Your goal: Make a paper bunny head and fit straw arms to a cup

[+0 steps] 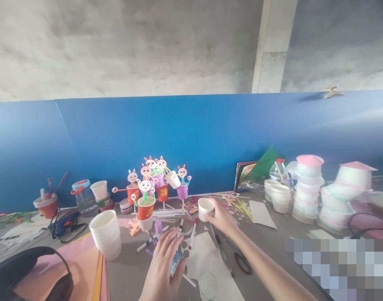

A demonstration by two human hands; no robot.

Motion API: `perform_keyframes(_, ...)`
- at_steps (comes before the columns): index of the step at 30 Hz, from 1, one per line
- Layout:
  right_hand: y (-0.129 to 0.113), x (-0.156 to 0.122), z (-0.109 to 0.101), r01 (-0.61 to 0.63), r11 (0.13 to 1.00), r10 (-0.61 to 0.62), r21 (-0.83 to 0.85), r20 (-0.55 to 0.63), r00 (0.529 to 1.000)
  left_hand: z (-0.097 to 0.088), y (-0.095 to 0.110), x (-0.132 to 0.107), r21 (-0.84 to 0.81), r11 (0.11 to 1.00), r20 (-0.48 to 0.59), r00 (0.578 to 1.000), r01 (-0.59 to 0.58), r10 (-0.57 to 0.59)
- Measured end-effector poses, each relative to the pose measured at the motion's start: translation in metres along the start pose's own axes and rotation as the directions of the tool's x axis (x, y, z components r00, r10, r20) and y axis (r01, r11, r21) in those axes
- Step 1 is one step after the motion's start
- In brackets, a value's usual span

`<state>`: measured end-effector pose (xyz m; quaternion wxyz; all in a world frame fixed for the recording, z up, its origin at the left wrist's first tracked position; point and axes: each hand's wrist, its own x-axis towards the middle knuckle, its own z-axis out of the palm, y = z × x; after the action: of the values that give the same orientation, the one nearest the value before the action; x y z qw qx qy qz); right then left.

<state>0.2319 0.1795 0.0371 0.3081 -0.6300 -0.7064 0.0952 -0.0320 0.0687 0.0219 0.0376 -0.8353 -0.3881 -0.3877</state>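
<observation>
My right hand [221, 217] reaches forward and grips a small white paper cup [205, 211] by its right side. The cup stands upright with its mouth up. Close to the front, my left hand [166, 261] curls around a small light-blue object [176, 261], mostly hidden by the fingers; its kind is unclear. Beside the left hand are a purple marker [158, 228] and a red-capped white marker [193, 234]. White paper [206, 259] lies between the two hands. Behind them stand several paper-cup rabbit figures, including a red-cup rabbit [146, 207].
A stack of white cups [106, 236] stands left, near orange paper [84, 267] and black headphones [58, 267]. Black-handled scissors [242, 262] lie by the right forearm. Tall cup towers [307, 192] stand right. A blue partition [191, 138] runs along the back.
</observation>
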Motion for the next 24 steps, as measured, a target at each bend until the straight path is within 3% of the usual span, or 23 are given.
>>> perform_keyframes(5, 0.0, 0.004, 0.019, -0.005, 0.999, 0.006, -0.046, 0.016, 1.0, -0.008, -0.012, -0.017, 0.07, 0.996, -0.01, 0.998, -0.055, 0.056)
perform_keyframes(9, 0.002, 0.001, 0.031, 0.028, 0.997, -0.026, -0.069, 0.035, 0.999, -0.008, -0.018, -0.027, 0.117, 0.992, 0.006, 0.999, -0.036, 0.036)
perform_keyframes(15, -0.001, -0.001, 0.025, 0.05, 0.994, -0.049, -0.097, 0.015, 0.999, -0.018, -0.02, -0.031, 0.152, 0.988, -0.016, 1.0, 0.005, -0.002)
perform_keyframes(20, -0.01, -0.046, 0.011, 0.194, 0.979, -0.197, -0.069, -0.034, 0.98, -0.033, -0.031, -0.046, 0.167, 0.974, -0.094, 0.986, 0.154, -0.14)
perform_keyframes(24, -0.019, -0.091, 0.014, 0.286, 0.958, -0.286, -0.011, 0.028, 0.958, -0.028, -0.029, -0.054, 0.234, 0.943, -0.091, 0.971, 0.236, -0.221)
